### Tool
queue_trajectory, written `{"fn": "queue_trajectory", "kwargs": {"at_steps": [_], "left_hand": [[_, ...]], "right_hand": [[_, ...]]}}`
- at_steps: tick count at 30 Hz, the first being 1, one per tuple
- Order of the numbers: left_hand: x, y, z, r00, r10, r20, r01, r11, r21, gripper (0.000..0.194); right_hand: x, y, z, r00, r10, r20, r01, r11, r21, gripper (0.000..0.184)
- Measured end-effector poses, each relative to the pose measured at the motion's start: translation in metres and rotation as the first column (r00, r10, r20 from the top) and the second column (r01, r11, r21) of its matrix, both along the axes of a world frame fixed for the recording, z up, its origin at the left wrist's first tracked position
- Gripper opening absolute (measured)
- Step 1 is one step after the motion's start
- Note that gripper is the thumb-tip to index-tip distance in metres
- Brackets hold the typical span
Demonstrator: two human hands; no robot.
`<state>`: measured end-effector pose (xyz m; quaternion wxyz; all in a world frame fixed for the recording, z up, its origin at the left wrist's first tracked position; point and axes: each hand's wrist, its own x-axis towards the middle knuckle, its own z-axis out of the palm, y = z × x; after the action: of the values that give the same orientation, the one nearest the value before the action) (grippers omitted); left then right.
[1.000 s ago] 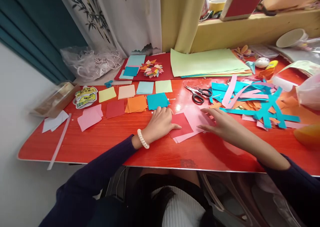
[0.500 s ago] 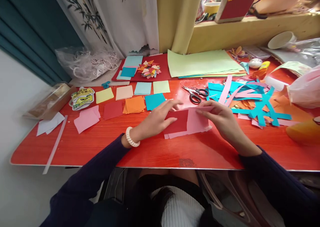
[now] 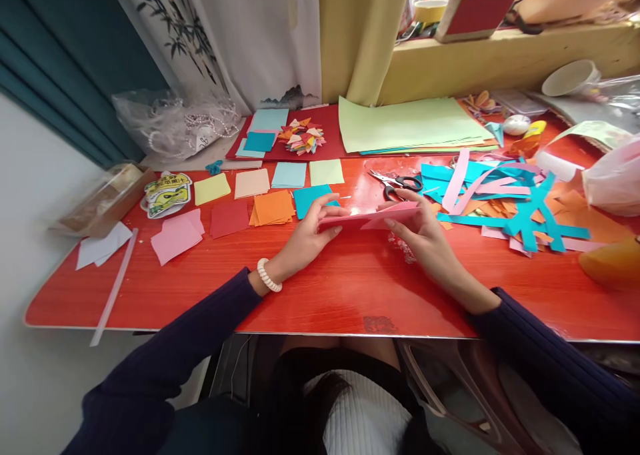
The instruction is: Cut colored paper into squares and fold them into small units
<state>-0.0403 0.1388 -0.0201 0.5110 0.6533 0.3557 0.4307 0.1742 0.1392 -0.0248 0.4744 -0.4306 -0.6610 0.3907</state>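
Note:
Between my hands, a little above the table, are sheets of pink and red paper (image 3: 367,219), seen almost edge-on. My left hand (image 3: 313,231) pinches their left end, thumb in front and fingers behind. The right end is gripped by my right hand (image 3: 417,227), its thumb along the near side. Black-handled scissors (image 3: 393,183) lie open just behind my right hand. A blue paper square (image 3: 307,201) sits behind my left hand, and a stack of orange squares (image 3: 271,208) is to its left.
Red, pink, yellow, peach and pale squares (image 3: 229,220) are laid out at left. Blue, pink and orange scraps (image 3: 520,205) are heaped at right. Large green sheets (image 3: 410,128) and a folded-paper ring (image 3: 301,137) lie at the back. A long pale strip (image 3: 115,288) overhangs the front edge.
The paper has been lifted and tilted from nearly flat to almost edge-on. My right hand has moved slightly left, and both hands now grip the paper's ends.

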Motion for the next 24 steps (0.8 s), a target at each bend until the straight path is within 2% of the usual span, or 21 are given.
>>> {"fn": "queue_trajectory", "kwargs": {"at_steps": [6,13,18,21,24], "left_hand": [[0.002,0.003,0.001,0.995,0.094,-0.035,-0.094,0.996,0.000,0.043],[0.001,0.010,0.001,0.982,0.124,-0.142,-0.121,0.992,0.027,0.028],[-0.001,0.009,-0.003,0.958,0.179,-0.223,-0.175,0.984,0.037,0.026],[-0.002,0.009,-0.005,0.964,0.160,-0.212,-0.156,0.987,0.037,0.029],[-0.003,0.008,-0.004,0.986,0.081,-0.144,-0.076,0.996,0.037,0.031]], "right_hand": [[-0.001,0.003,0.000,0.998,-0.051,-0.041,0.050,0.999,-0.020,0.036],[0.000,0.008,-0.002,0.996,-0.086,0.023,0.087,0.996,-0.014,0.017],[0.001,0.009,-0.007,0.998,-0.058,0.028,0.059,0.998,-0.029,0.015],[0.002,0.010,-0.009,0.998,-0.065,0.024,0.066,0.997,-0.026,0.015],[0.003,0.011,-0.012,0.996,-0.084,0.042,0.084,0.996,0.005,0.016]]}}
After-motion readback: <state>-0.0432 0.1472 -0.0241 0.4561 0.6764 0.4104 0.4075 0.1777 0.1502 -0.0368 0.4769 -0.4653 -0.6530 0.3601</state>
